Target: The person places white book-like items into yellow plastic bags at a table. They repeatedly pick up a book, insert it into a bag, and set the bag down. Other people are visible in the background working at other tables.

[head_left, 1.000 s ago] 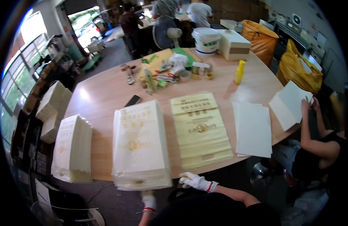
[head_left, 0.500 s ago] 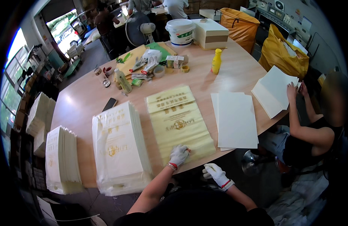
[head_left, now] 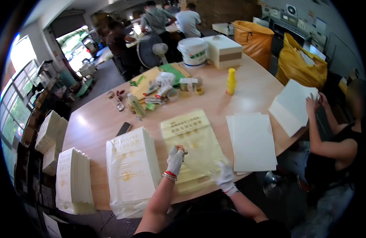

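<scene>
In front of me lies a stack of pale yellow translucent plastic bags (head_left: 191, 123) with gold print. My left hand (head_left: 175, 160), in a white glove that leaves some fingertips bare, is closed above the stack's near left part. It seems to pinch the top bag, whose thin film spreads rightward from it. At the stack's near right corner, my gloved right hand (head_left: 225, 177) is smeared by motion; its fingers cannot be made out. Right of the bags are white sheets (head_left: 254, 142). A thick pile of packed white sheets in clear printed bags (head_left: 129, 170) stands left.
Another bagged pile (head_left: 74, 180) sits at the table's left edge, near a black phone (head_left: 124, 128). Farther back are a squeeze bottle (head_left: 136, 106), a yellow bottle (head_left: 231, 82), a white bucket (head_left: 192, 52) and a box (head_left: 223, 51). At right a co-worker's hands (head_left: 312, 104) handle sheets.
My left hand has lifted and moved farther over the bags, raising film. My right hand has come from beyond the table edge onto the bags' near right corner. The view has tilted upward.
</scene>
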Demonstrator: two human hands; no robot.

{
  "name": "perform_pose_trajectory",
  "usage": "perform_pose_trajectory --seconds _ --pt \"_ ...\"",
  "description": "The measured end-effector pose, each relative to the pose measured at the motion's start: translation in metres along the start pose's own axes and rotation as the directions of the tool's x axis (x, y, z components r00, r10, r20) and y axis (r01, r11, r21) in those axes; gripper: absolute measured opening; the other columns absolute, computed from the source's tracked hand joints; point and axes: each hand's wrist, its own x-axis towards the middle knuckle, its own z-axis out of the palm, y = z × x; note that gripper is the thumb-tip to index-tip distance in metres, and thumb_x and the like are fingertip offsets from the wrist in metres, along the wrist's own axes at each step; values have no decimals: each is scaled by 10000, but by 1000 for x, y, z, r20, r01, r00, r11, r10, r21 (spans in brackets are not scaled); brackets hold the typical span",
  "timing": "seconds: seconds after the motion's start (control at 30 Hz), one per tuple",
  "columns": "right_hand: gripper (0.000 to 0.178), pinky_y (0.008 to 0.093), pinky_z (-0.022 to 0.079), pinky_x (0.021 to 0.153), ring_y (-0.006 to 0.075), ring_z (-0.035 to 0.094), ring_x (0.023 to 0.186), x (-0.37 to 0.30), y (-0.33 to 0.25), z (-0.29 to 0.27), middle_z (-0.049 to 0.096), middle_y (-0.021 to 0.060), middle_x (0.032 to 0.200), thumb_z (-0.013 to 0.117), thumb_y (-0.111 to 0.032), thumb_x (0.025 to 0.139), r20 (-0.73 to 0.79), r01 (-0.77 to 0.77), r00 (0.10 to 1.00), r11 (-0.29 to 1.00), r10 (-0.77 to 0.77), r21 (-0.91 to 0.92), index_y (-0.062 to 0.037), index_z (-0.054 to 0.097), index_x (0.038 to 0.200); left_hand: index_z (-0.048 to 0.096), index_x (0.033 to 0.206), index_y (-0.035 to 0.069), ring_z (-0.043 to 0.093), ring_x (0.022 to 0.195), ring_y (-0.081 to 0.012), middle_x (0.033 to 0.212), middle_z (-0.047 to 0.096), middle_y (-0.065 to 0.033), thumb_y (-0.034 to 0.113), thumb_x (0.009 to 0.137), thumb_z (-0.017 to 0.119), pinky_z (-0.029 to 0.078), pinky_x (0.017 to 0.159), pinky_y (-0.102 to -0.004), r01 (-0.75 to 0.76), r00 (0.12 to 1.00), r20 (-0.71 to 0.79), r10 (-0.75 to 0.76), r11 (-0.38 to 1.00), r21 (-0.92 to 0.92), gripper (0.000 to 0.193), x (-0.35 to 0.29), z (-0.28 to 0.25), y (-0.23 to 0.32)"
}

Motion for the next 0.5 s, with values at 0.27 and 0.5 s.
perform_pose_trajectory --seconds 0.27,0.5 --pt "228 347 474 745 308 586 893 20 -13 50 612 152 980 550 -137 836 503 -138 864 963 3 231 -49 566 1046 445 1189 12 491 567 -59 957 652 -85 24 847 506 424 524 -199 -263 948 218 232 956 129 347 -55 25 75" --pt "531 445 416 847 367 484 1052 -17 56 -61 530 190 1121 612 -327 767 257 -178 924 913 283 -367 -32 458 1180 466 1138 -5 570 709 -271 983 593 -162 47 688 676 465 657 -367 -453 881 131 454 731 511 500 -70 15 28"
